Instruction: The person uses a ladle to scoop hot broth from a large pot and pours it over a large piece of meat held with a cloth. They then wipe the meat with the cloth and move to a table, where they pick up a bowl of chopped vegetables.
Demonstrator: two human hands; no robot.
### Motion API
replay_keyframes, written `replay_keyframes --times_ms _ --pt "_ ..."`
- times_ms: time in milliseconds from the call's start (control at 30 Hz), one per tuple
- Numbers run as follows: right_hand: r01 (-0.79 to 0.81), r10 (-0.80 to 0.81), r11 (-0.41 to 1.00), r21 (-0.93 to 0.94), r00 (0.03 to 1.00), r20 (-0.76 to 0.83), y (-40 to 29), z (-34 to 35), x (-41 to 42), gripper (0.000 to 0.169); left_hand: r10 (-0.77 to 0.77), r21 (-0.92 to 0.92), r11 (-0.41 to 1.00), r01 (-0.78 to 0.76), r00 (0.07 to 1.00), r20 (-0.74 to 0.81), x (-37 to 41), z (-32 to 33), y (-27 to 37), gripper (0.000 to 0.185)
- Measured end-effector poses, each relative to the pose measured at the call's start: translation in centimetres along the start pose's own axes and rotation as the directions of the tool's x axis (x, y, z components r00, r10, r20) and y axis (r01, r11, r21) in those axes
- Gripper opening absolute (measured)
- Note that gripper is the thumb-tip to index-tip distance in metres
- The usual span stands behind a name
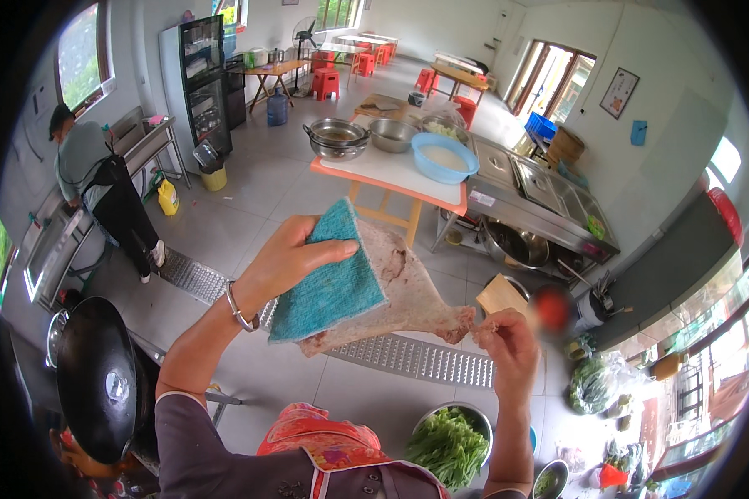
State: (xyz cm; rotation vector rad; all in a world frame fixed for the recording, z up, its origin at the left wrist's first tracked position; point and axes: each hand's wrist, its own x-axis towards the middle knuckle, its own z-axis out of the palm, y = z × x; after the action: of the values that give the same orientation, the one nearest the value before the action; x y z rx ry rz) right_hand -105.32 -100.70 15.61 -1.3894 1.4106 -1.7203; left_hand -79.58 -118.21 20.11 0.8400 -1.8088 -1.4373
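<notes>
A broad, flat bone with meat scraps, which looks like a shoulder blade [406, 290], is held up in front of me. My left hand [287, 259] grips its wide side through a folded teal cloth [331, 290], thumb on top. The cloth covers much of the bone's left part. At the narrow, knobbly end on the right, my right hand [510, 346] pinches a small scrap of meat [485, 332] between thumb and fingertips. Whether that scrap is still joined to the bone, I cannot tell.
A black wok [97, 374] stands at left. Ahead, a table [387, 178] bears metal pots and a light-blue basin [444, 156]. Below me sits a bowl of cut greens [449, 443]. A metal drain grate [412, 362] crosses the floor. Another person [93, 174] stands by the sinks.
</notes>
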Motion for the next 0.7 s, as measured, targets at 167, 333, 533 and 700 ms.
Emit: replay_keyframes --times_ms 167,333,533,700 --pt "-0.065 0.072 0.968 0.243 0.997 -0.02 1.1 -0.9 0.2 0.008 -0.027 -0.05 0.998 0.023 0.997 -0.075 -0.5 0.1 0.5 0.023" --pt "-0.129 0.161 0.881 0.455 0.987 -0.032 1.1 -1.0 0.4 0.009 -0.027 -0.106 0.994 0.02 0.998 -0.06 -0.6 -0.7 0.3 0.029" --pt "0.077 -0.083 0.989 0.13 0.996 0.042 0.1 -0.2 -1.5 0.017 0.018 -0.142 0.99 -0.019 1.0 -0.01 -1.3 -1.3 1.8 0.026" --pt "0.334 -0.333 0.938 -0.087 0.942 0.025 -2.0 0.8 -3.3 0.036 0.067 -0.048 0.997 -0.067 0.998 -0.003 -2.8 -2.3 5.3 0.026"
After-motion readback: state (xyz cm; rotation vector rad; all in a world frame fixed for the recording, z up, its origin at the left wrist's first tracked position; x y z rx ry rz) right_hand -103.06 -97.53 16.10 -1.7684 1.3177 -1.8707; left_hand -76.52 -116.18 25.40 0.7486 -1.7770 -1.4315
